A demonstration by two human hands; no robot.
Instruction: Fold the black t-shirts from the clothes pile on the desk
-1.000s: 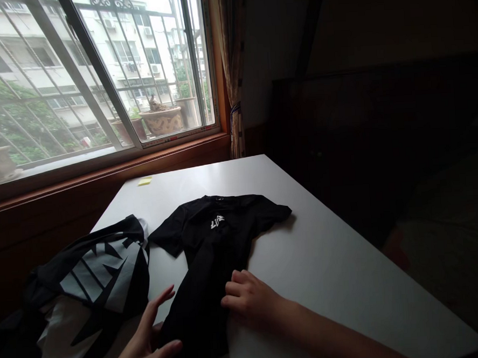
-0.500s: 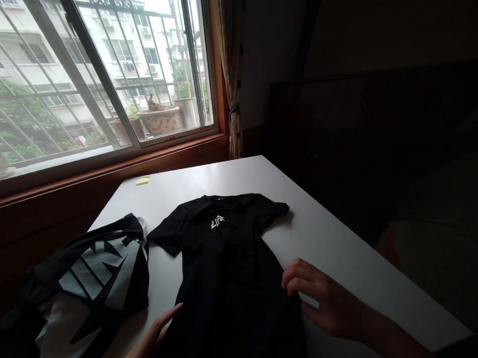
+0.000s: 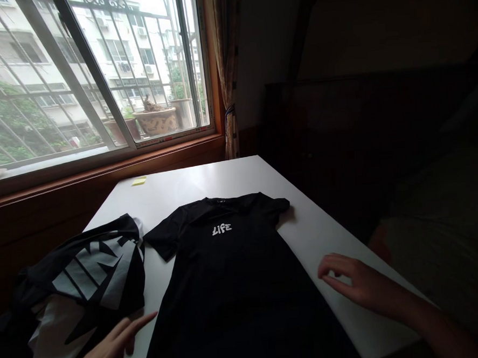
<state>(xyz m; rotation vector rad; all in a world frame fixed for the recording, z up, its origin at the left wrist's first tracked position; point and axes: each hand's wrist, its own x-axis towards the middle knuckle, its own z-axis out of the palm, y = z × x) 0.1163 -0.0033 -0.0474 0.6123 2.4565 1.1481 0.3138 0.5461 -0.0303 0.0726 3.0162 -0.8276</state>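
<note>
A black T-shirt (image 3: 233,287) with the white word LIFE on its chest lies spread flat on the white table (image 3: 231,177), collar toward the window. My left hand (image 3: 108,354) rests at the shirt's lower left edge with its fingers stretched out and nothing in it. My right hand (image 3: 356,282) hovers over the table just right of the shirt's hem side, fingers loosely curled and apart, holding nothing.
A crumpled black and white garment (image 3: 79,286) with a large white logo lies at the table's left. A yellow sticky note (image 3: 139,181) sits at the far left corner. Behind are a barred window (image 3: 87,75), a curtain (image 3: 226,71) and dark furniture at right.
The shirt's body went from bunched and narrow to spread wide and flat. My right hand slid rightward off the cloth onto the table; my left hand shifted left and down.
</note>
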